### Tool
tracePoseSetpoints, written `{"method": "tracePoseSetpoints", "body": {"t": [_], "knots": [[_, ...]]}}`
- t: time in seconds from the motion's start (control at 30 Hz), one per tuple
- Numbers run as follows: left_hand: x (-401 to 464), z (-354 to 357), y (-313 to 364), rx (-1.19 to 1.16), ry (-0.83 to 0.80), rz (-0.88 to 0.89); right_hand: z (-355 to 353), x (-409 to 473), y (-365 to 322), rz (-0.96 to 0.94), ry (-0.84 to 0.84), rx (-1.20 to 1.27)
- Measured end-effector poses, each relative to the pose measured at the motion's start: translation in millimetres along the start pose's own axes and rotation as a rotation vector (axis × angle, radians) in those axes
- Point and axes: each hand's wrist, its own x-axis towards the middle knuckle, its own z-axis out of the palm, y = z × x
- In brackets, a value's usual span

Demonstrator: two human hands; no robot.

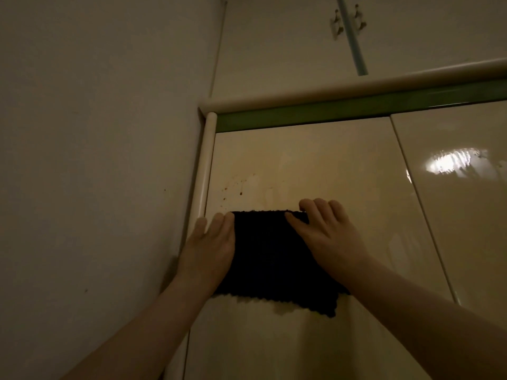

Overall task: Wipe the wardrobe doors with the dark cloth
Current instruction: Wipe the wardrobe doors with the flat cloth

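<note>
Both hands flat and spread, left hand point(211, 242) pressing cloth point(271, 259) at its 9 o'clock edge, right hand point(326, 231) at its 1 o'clock corner; cloth pinned between them against door point(315, 160); best kept flat, pushed with even pressure toward brown spots point(236, 187) at 11 o'clock.

The single head-worn view looks forward and upward from close in front of the wardrobe door point(301, 165), which fills the centre and right of the frame, with the wall point(96, 133) across the left.
</note>
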Motion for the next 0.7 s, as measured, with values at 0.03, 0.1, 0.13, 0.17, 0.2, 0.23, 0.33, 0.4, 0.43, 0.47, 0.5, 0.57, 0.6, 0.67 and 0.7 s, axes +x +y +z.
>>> {"method": "tracePoseSetpoints", "body": {"t": [0.03,0.1,0.13,0.17,0.2,0.23,0.33,0.4,0.43,0.47,0.5,0.57,0.6,0.67,0.7], "knots": [[-1.7,-8.7,3.7,0.093,-0.092,0.026,-3.1,-0.2,-5.1,0.008,-0.01,-0.049],[1.6,-16.9,11.8,0.248,-0.241,0.067,-9.6,-2.2,-16.8,0.009,-0.108,-0.142],[4.5,-20.6,15.8,0.27,-0.298,0.047,-13.4,-3.6,-24.2,0.018,-0.18,-0.163],[7.8,-25.0,20.5,0.259,-0.336,0.01,-15.4,-5.8,-31.8,0.038,-0.261,-0.168],[10.7,-27.8,24.8,0.218,-0.359,-0.033,-18.4,-6.5,-39.4,0.077,-0.334,-0.166],[11.3,-30.6,27.7,0.142,-0.382,-0.087,-24.6,-5.6,-46.6,0.13,-0.397,-0.165],[13.1,-33.6,34.1,-0.112,-0.465,-0.25,-39.8,0.7,-62.3,0.257,-0.503,-0.172],[13.9,-34.1,37.5,-0.271,-0.481,-0.336,-46.4,4.5,-67.5,0.276,-0.587,-0.108],[14.1,-34.2,39.2,-0.329,-0.468,-0.376,-49.1,5.4,-70.4,0.292,-0.631,-0.097],[14.2,-34.1,41.0,-0.371,-0.444,-0.404,-51.9,5.4,-73.1,0.285,-0.655,-0.103],[14.0,-32.8,42.7,-0.396,-0.409,-0.42,-52.9,4.4,-75.1,0.271,-0.664,-0.104],[12.0,-27.4,47.3,-0.464,-0.318,-0.428,-52.7,-0.7,-79.4,0.294,-0.705,-0.093],[10.6,-24.0,49.2,-0.52,-0.274,-0.438,-53.9,-2.1,-82.1,0.312,-0.726,-0.077],[7.9,-16.9,51.9,-0.637,-0.212,-0.463,-48.8,-5.7,-88.9,0.417,-0.729,-0.009],[6.6,-12.8,52.1,-0.681,-0.189,-0.464,-45.0,-4.9,-93.0,0.49,-0.679,0.078]]}}
